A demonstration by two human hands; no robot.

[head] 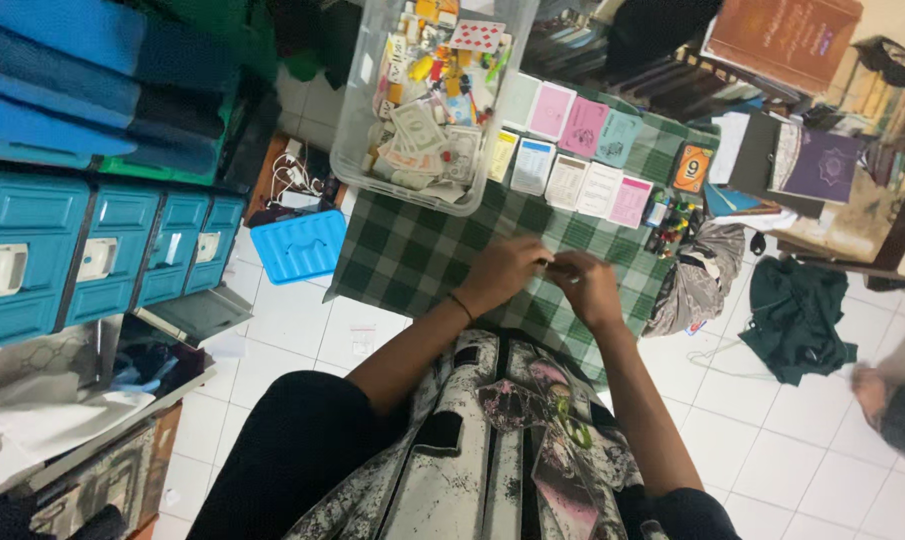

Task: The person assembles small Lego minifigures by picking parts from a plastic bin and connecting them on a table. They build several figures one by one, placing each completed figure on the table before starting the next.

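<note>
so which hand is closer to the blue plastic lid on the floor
Left. The left hand is over the green checked cloth, on the side toward the blue lid. The right hand touches it from the far side, farther from the lid.

Both hands meet over a green checked cloth (412, 250): the left hand (502, 270) and right hand (584, 285) pinch something small and hidden between their fingertips. Beyond the grip lie pastel paper cards (582, 160) in rows, with a clear plastic bin (422, 100) of play money beyond and left.
</note>
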